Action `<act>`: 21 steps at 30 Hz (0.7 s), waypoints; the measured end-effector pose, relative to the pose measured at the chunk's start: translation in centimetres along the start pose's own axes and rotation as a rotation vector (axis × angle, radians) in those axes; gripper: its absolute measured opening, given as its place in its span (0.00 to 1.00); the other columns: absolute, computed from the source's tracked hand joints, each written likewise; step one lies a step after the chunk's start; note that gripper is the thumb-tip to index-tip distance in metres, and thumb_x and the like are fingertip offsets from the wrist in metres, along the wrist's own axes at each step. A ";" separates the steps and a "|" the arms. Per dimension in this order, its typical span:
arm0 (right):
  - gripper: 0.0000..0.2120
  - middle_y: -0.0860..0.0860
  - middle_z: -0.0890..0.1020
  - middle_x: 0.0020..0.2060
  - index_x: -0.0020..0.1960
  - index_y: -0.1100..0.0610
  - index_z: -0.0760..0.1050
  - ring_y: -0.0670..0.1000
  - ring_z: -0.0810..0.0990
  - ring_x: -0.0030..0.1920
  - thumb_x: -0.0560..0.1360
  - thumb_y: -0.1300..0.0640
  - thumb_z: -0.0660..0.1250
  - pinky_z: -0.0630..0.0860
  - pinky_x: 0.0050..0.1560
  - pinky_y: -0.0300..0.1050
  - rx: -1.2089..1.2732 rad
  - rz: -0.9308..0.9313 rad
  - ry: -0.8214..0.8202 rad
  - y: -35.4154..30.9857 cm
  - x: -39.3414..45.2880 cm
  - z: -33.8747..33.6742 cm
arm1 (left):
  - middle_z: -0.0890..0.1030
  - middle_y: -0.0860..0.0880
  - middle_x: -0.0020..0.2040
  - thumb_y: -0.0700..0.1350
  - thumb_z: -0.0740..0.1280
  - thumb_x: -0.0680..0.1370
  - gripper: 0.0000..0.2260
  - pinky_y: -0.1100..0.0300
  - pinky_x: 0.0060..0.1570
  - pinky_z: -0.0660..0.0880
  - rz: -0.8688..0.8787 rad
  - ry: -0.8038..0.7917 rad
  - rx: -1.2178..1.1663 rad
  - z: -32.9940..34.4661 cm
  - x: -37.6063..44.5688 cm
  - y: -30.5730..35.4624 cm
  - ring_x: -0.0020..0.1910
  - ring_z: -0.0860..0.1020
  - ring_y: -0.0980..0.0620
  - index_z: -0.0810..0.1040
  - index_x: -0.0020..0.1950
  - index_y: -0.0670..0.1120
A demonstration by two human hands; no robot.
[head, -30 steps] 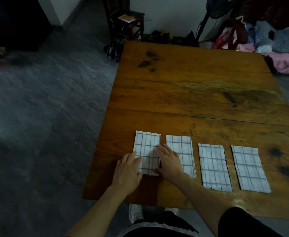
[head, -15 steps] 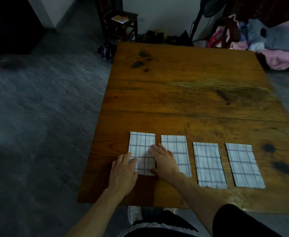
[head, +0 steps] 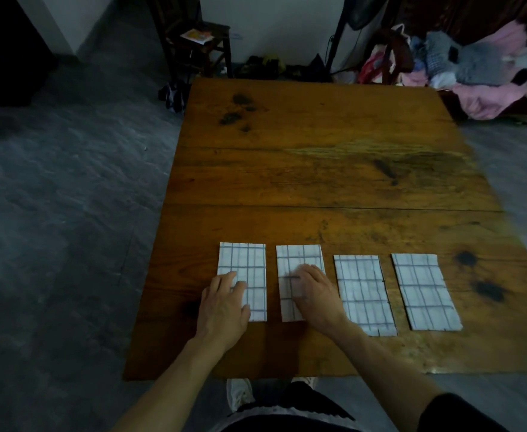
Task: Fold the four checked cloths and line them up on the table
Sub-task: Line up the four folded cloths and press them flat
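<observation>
Dim room, grey floor [head: 56, 213], wooden table [head: 334, 169] with dark stains.

Left hand [head: 223, 310] flat, palm down, fingers straight and close together, resting on near left part of first cloth [head: 249, 266], heel of hand on bare wood just left of it. Right hand [head: 316, 294] flat too, fingers loosely spread and a little blurred, pressing on second cloth [head: 296, 260], covering its near right part; wrist reaching over the near edge of that cloth. Neither hand curled round or pinching anything.

Four folded checked cloths in one row near table's front edge, side by side, apart, long sides running away from the person. Third cloth [head: 362, 291] just right of right hand, untouched. Fourth cloth [head: 424, 291] furthest right, beside two dark knots in the wood.

Beyond table's far edge: dark stool [head: 199, 48] with an orange paper [head: 196, 35] on it, shoes against the white wall, pile of pink and grey clothes [head: 474, 70] off far right corner. Below table's front edge: white shoes [head: 240, 394], dark shorts.
</observation>
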State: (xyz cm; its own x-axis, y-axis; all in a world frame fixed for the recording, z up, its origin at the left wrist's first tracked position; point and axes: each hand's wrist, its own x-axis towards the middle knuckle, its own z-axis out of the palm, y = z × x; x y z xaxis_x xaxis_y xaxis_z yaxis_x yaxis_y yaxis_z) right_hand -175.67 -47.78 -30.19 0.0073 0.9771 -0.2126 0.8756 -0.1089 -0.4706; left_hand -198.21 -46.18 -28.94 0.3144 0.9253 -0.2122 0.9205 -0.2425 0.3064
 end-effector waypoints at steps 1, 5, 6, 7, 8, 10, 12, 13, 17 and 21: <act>0.26 0.45 0.66 0.71 0.70 0.47 0.65 0.49 0.62 0.73 0.74 0.55 0.69 0.64 0.73 0.54 -0.002 0.013 -0.028 0.6 -0.3 -0.3 | 0.61 0.49 0.77 0.54 0.62 0.80 0.23 0.52 0.71 0.62 0.005 -0.003 -0.007 0.0 0.2 0.5 0.75 0.57 0.49 0.66 0.74 0.52; 0.35 0.46 0.55 0.78 0.78 0.48 0.55 0.51 0.50 0.78 0.75 0.51 0.69 0.53 0.78 0.55 -0.145 -0.013 -0.146 2.0 -0.7 -0.5 | 0.61 0.50 0.77 0.55 0.62 0.80 0.23 0.51 0.73 0.61 0.042 -0.014 -0.019 0.1 0.9 2.4 0.76 0.56 0.50 0.66 0.74 0.53; 0.36 0.46 0.55 0.78 0.78 0.48 0.55 0.50 0.49 0.78 0.75 0.51 0.69 0.52 0.78 0.55 -0.181 -0.039 -0.155 2.0 -0.6 -0.3 | 0.61 0.50 0.77 0.55 0.63 0.80 0.23 0.51 0.73 0.61 0.048 -0.017 -0.019 0.1 1.1 2.8 0.76 0.56 0.50 0.66 0.74 0.53; 0.37 0.46 0.55 0.78 0.77 0.48 0.55 0.50 0.50 0.78 0.75 0.51 0.70 0.52 0.78 0.55 -0.203 -0.060 -0.157 2.0 -0.6 -0.3 | 0.61 0.51 0.77 0.55 0.63 0.80 0.23 0.51 0.73 0.60 0.053 -0.021 -0.017 0.2 1.2 3.1 0.76 0.56 0.50 0.66 0.74 0.53; 0.37 0.46 0.55 0.77 0.77 0.48 0.56 0.51 0.50 0.78 0.74 0.51 0.71 0.53 0.78 0.55 -0.209 -0.068 -0.156 1.8 -0.5 -0.2 | 0.61 0.51 0.77 0.55 0.62 0.80 0.22 0.51 0.72 0.60 0.056 -0.023 -0.014 0.2 1.4 3.3 0.76 0.56 0.50 0.66 0.74 0.53; 0.37 0.47 0.56 0.77 0.77 0.48 0.56 0.51 0.51 0.78 0.74 0.52 0.71 0.54 0.78 0.55 -0.209 -0.068 -0.136 1.5 -0.4 0.1 | 0.61 0.51 0.77 0.55 0.62 0.80 0.22 0.51 0.72 0.59 0.058 -0.023 -0.012 0.2 1.5 3.7 0.76 0.57 0.51 0.66 0.74 0.54; 0.37 0.48 0.56 0.77 0.77 0.48 0.56 0.51 0.51 0.78 0.73 0.52 0.72 0.54 0.78 0.55 -0.204 -0.061 -0.118 1.3 -0.5 0.4 | 0.61 0.51 0.77 0.54 0.62 0.80 0.22 0.52 0.72 0.59 0.058 -0.026 -0.010 0.2 1.5 3.7 0.76 0.57 0.51 0.66 0.74 0.54; 0.37 0.48 0.56 0.77 0.77 0.48 0.56 0.51 0.51 0.78 0.73 0.52 0.71 0.53 0.78 0.55 -0.199 -0.057 -0.115 1.2 -0.5 0.5 | 0.61 0.51 0.77 0.54 0.62 0.80 0.22 0.52 0.72 0.59 0.056 -0.028 -0.010 0.2 1.5 3.6 0.76 0.56 0.51 0.67 0.73 0.54; 0.36 0.48 0.56 0.77 0.76 0.48 0.56 0.51 0.50 0.78 0.74 0.52 0.71 0.52 0.78 0.55 -0.182 -0.040 -0.122 1.2 -0.7 0.5 | 0.61 0.51 0.77 0.54 0.63 0.79 0.21 0.52 0.72 0.61 0.037 -0.036 -0.023 0.2 1.2 2.9 0.76 0.57 0.50 0.68 0.72 0.54; 0.36 0.48 0.56 0.77 0.77 0.48 0.56 0.51 0.50 0.78 0.74 0.52 0.71 0.52 0.78 0.55 -0.177 -0.043 -0.135 1.0 -0.6 0.4 | 0.62 0.51 0.77 0.54 0.63 0.80 0.22 0.53 0.72 0.60 0.019 -0.034 -0.022 0.0 0.8 2.4 0.76 0.57 0.50 0.67 0.73 0.54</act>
State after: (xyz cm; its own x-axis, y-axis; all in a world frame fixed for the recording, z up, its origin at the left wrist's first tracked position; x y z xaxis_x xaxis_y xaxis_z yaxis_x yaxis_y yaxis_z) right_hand -174.95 -48.55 -30.87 -0.0865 0.9455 -0.3139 0.9450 -0.0219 -0.3262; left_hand -195.71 -46.03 -28.36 0.3396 0.9101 -0.2374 0.9092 -0.2531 0.3305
